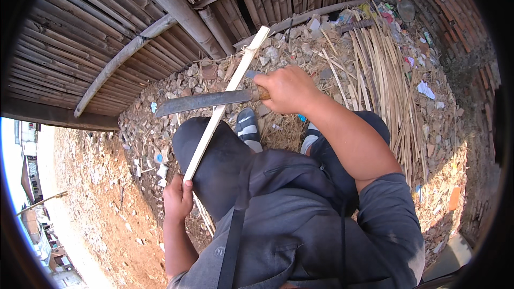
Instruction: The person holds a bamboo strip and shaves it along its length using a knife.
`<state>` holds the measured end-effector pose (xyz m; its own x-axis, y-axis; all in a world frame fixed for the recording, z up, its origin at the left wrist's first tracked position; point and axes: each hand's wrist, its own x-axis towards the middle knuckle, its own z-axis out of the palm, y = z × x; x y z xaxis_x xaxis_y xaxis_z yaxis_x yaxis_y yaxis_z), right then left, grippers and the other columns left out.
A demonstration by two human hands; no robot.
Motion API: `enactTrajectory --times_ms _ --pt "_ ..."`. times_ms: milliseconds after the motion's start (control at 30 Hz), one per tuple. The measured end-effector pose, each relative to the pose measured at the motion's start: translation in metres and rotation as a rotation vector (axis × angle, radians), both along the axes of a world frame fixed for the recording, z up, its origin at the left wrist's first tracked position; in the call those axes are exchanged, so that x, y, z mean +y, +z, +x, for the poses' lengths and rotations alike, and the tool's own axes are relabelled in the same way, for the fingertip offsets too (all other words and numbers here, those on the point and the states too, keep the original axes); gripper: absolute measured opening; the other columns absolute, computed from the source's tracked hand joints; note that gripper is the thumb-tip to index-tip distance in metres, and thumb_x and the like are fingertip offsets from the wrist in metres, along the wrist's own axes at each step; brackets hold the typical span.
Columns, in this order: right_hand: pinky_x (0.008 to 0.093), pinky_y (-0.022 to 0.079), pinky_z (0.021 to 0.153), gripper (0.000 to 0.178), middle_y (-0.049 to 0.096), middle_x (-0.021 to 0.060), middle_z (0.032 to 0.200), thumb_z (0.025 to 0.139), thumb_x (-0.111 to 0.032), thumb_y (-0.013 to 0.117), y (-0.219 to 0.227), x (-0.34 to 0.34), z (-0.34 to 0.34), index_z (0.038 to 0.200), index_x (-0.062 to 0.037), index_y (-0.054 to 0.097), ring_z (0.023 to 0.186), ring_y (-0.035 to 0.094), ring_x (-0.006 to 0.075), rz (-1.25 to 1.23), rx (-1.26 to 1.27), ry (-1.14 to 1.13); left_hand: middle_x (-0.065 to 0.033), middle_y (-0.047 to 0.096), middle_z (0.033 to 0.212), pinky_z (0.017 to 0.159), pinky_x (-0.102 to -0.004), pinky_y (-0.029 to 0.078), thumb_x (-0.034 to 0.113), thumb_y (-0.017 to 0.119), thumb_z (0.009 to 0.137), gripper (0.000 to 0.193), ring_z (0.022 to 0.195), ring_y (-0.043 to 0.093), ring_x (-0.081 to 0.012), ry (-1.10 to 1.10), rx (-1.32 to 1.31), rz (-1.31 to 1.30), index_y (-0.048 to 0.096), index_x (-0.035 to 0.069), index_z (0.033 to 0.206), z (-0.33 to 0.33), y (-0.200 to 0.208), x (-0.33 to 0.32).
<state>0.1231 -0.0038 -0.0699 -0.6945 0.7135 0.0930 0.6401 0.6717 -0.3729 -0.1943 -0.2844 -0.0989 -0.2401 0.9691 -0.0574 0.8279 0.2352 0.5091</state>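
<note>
A long pale strip of split bamboo slants across my left thigh, its upper end reaching toward the bamboo wall. My left hand grips its lower end. In my right hand is the wooden handle of a machete. The broad, dull-grey blade points left and crosses the strip at about its middle, lying over it in this view; whether the edge touches the strip I cannot tell. Below the strip, more pale strips show beside my left leg, partly hidden by my body.
Many split strips lie in a long pile on the right. Rubble and litter cover the ground around my sandalled feet. A bamboo slat wall stands ahead, and a brick wall rises at the right.
</note>
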Motion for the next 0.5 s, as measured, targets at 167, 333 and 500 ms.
enactTrajectory --times_ms 167,333,500 --pt "0.0497 0.056 0.084 0.034 0.073 0.0177 0.096 0.077 -0.028 0.073 -0.031 0.046 0.023 0.105 -0.0096 0.072 0.095 0.07 0.0382 -0.327 0.152 -0.304 -0.0188 0.054 0.058 0.052 -0.0469 0.043 0.038 0.058 0.104 0.045 0.054 0.057 -0.0412 0.014 0.066 0.01 0.049 0.002 0.077 0.004 0.004 0.007" --pt "0.0501 0.055 0.08 0.034 0.072 0.021 0.092 0.077 -0.026 0.073 -0.009 0.019 0.018 0.107 -0.0097 0.072 0.088 0.069 0.0404 -0.127 0.089 -0.231 -0.0182 0.054 0.058 0.052 -0.0452 0.042 0.036 0.057 0.104 0.045 0.052 0.054 -0.0383 -0.011 0.073 -0.001 0.048 0.002 0.076 0.003 0.008 0.005" --pt "0.0489 0.056 0.078 0.041 0.073 0.0204 0.094 0.079 -0.028 0.072 -0.015 0.022 0.019 0.114 -0.0067 0.071 0.086 0.07 0.0391 -0.106 -0.043 -0.077 -0.017 0.053 0.059 0.053 -0.0422 0.042 0.033 0.055 0.106 0.044 0.053 0.051 -0.0313 -0.008 -0.09 -0.028 0.05 0.001 0.077 -0.002 0.001 0.009"
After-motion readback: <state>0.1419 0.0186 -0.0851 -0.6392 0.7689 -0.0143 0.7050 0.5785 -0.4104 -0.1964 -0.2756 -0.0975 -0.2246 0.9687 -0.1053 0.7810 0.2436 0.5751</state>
